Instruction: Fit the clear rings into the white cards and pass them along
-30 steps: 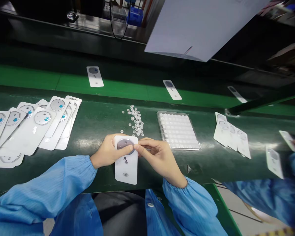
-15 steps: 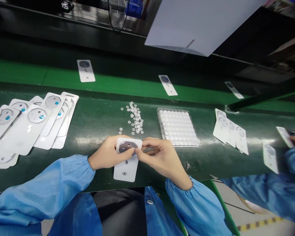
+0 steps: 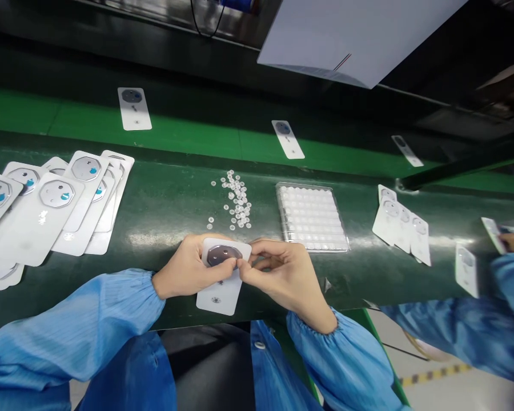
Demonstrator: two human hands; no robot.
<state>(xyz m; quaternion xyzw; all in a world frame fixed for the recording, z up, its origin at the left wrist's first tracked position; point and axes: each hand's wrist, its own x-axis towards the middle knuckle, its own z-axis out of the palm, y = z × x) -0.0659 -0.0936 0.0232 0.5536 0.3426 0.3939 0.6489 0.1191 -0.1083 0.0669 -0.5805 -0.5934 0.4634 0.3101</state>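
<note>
A white card [image 3: 221,285] with a grey round blister at its top lies at the near edge of the dark green bench [image 3: 163,211]. My left hand [image 3: 188,273] grips the card's top left, thumb on the blister. My right hand [image 3: 278,273] pinches at the blister's right edge; whatever is between its fingertips is too small to make out. Just beyond the hands lies a scatter of small white discs [image 3: 235,200]. A clear tray [image 3: 310,216] of several white discs sits to the right.
A fanned stack of white cards [image 3: 55,205] lies at the left. Single cards [image 3: 133,107] ride the green conveyor strip [image 3: 188,137] behind. More cards [image 3: 402,225] lie at the right, where another person's blue sleeve [image 3: 462,331] and hand reach in.
The card has tilted slightly under my hands, its bottom swinging left. The cards on the conveyor strip have shifted left. My hands stay at the blister.
</note>
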